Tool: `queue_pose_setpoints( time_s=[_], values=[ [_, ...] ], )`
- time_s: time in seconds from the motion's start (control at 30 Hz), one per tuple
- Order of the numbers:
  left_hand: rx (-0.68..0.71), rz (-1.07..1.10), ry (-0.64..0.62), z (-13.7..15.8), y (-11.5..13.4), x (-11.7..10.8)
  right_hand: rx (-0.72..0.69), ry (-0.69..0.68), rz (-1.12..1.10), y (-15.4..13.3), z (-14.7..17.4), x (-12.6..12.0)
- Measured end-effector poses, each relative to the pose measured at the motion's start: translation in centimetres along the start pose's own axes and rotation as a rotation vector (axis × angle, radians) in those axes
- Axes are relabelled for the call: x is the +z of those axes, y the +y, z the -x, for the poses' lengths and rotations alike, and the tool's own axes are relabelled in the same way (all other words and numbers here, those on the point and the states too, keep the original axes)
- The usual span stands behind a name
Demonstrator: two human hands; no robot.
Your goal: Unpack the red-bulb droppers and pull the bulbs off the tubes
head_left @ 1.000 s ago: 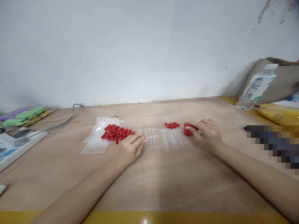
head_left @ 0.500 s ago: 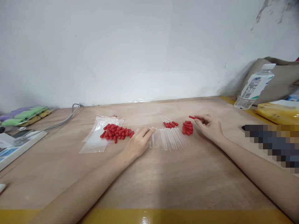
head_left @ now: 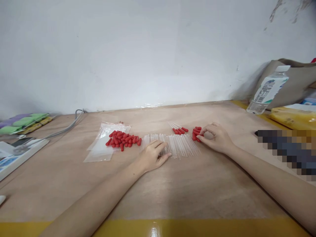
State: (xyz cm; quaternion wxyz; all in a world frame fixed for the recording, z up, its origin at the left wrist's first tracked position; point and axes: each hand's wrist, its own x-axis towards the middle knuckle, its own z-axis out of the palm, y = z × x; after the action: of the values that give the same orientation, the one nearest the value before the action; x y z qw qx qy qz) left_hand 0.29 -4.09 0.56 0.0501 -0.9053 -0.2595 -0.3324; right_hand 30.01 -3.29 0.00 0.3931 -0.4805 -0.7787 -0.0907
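- We note a loose pile of small red rubber bulbs (head_left: 122,139) lying on clear plastic zip bags (head_left: 103,146).
- Our left hand (head_left: 153,154) rests half-curled on the row of clear glass tubes (head_left: 172,146); grip unclear.
- Our right hand (head_left: 215,138) pinches a red bulb from the smaller heap (head_left: 197,132).

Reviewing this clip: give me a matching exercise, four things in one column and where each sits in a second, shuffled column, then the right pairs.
Things:
1. left hand
2. right hand
3. water bottle
4. large pile of red caps

Places:
A. leaning at the far right of the table
B. on the clear plastic bags
C. on the row of clear tubes
D. at the small pile of red caps

Pairs: 1-C, 2-D, 3-A, 4-B
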Motion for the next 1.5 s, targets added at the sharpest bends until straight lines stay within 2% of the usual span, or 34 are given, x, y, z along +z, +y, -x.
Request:
queue_pose_setpoints(
  time_s=[0.1, 0.23, 0.4, 0.5, 0.6, 0.73, 0.77, 0.93, 1.07, 1.17, 1.3, 1.5],
  values=[
    [0.011, 0.009, 0.000, -0.4, 0.5, -0.1, -0.020, -0.007, 0.052, 0.0, 0.0, 0.0],
    [0.028, -0.058, -0.111, -1.2, 1.3, 0.1, -0.016, 0.023, 0.071, 0.0, 0.0, 0.1],
    [-0.080, -0.130, -0.162, -1.7, 1.5, 0.8, 0.005, 0.118, 0.081, -0.5, -0.1, 0.5],
    [-0.124, -0.159, -0.143, -1.7, 1.5, 1.0, 0.054, 0.107, 0.119, -1.3, -0.7, 0.7],
    [-0.126, -0.167, -0.102, -1.7, 2.0, 1.2, 0.171, -0.026, 0.210, -2.2, -2.2, 0.7],
    [-0.163, -0.190, -0.056, -2.1, 2.8, 1.7, 0.379, -0.352, 0.299, -2.8, -5.3, 1.1],
    [-0.181, -0.198, -0.050, -2.2, 2.9, 1.8, 0.411, -0.399, 0.298, -2.7, -6.0, 1.3],
    [-0.234, -0.213, -0.064, -2.5, 3.1, 2.0, 0.524, -0.554, 0.272, -2.2, -8.3, 2.5],
    [-0.229, -0.202, -0.087, -2.7, 3.9, 2.1, 0.591, -0.670, 0.219, -2.2, -8.8, 3.0],
    [-0.232, -0.184, -0.103, -3.2, 4.7, 2.6, 0.627, -0.708, 0.177, -2.4, -8.8, 3.2],
    [-0.285, -0.191, -0.097, -3.9, 4.8, 3.7, 0.650, -0.653, 0.119, -2.5, -8.7, 3.2],
    [-0.275, -0.212, -0.083, -4.3, 4.5, 4.3, 0.598, -0.289, 0.071, -3.0, -7.8, 3.1]
  ],
)
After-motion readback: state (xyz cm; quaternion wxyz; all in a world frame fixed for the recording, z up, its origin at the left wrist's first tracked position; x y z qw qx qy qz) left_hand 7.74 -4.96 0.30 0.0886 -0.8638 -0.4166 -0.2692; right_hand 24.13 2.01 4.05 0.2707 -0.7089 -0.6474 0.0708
